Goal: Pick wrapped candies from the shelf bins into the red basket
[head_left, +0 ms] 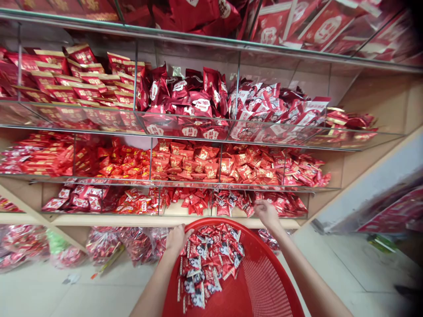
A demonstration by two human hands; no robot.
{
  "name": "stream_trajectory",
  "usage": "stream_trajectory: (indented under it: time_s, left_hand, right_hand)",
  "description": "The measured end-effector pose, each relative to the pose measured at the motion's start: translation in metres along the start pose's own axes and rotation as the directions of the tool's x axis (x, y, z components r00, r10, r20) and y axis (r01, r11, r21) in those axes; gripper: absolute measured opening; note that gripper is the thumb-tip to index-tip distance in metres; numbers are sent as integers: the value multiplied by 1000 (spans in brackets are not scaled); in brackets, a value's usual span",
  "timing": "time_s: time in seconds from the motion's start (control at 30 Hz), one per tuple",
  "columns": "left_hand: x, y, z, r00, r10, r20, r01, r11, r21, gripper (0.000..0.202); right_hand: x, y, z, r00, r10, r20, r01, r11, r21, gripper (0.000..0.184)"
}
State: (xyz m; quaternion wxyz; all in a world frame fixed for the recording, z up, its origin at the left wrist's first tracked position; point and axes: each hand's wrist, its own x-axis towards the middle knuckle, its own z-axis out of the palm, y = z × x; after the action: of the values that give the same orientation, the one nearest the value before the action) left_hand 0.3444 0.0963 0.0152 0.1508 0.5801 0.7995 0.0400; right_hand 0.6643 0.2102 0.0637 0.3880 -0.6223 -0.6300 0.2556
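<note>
A round red plastic basket (264, 286) tilts up toward the shelves and holds a heap of small red, black and white candy packets (208, 264). My left hand (176, 240) is closed on the basket's far rim. My right hand (266, 213) reaches into the lowest clear bin (277, 202), fingers curled among its small red packets; what they hold is hidden.
Glass-fronted shelves (185, 132) stacked in tiers are full of red sweet packets. Clear bags of sweets (105, 244) lie on the pale floor under the wooden shelf edge (109, 219). A beige side wall (373, 145) rises at the right.
</note>
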Motion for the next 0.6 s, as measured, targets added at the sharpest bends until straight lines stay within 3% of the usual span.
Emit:
stream_trajectory:
  time_s: [0.1,0.17,0.27,0.37,0.43,0.6]
  left_hand:
    - [0,-1,2,1000,5,-5,-5,1000,1,51]
    - [2,-3,4,1000,15,-19,-15,1000,-4,52]
    - [4,-5,9,999,31,-43,-31,999,-5,55]
    - [5,-6,9,998,34,-51,-34,999,1,56]
    - [3,-5,7,998,31,-47,-31,1000,5,55]
    - [-2,-1,0,1000,-1,1,1,1000,22,52]
  right_hand:
    - [-33,-21,-21,993,-105,54,97,985,143,34]
    - [-57,-31,-29,971,-171,168,132,967,220,35]
    - [-87,-34,-29,881,-210,423,98,958,271,25]
    - [-108,-18,-16,750,-190,634,57,973,224,13]
    - [-116,-1,-4,697,-157,700,51,984,169,4]
    - [-123,36,10,692,-105,715,175,984,-25,15]
